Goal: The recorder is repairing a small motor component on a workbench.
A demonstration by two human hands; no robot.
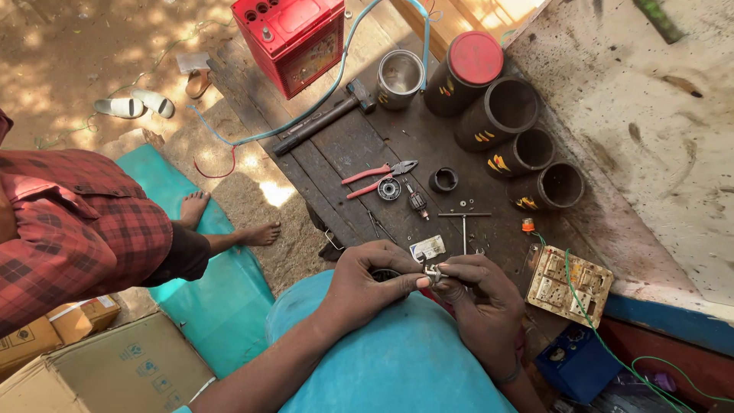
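Head view: left hand (367,279) and right hand (478,294) both pinching small metal part (433,272) over blue lap, red-handled pliers (376,179) lying on dark bench (344,149) beyond.

rough, grimy dark wooden workbench (359,157), glossy red plastic battery case (294,38), shiny dented steel cup (400,75), red rubbery-handled metal pliers (378,179), matt brown cardboard box (115,371)

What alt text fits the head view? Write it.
Two hands, left hand and right hand, pinch a small metal part over a dark wooden workbench strewn with red-handled pliers, a hammer, black cylinders and a red battery.
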